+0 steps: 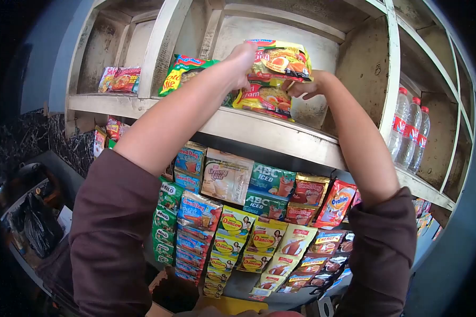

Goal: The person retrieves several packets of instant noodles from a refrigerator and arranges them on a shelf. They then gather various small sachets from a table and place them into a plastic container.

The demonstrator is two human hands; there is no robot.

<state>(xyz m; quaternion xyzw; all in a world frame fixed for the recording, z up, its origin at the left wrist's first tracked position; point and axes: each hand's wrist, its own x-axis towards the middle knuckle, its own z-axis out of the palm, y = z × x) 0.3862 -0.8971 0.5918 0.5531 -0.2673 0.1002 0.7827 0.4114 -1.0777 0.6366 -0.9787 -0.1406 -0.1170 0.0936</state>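
The one camera sits on the person's head, near the front of the wooden shelf, facing it and taking in the hanging sachets below it as well. It looks out over the left sleeve and the right sleeve, large and close beneath the shelf, towards the left fingers and right fingers at the shelf's middle compartment. The view is so wide that the shelf's lines bow, and its front ledge slants down towards the bottles at the shelf's right end.
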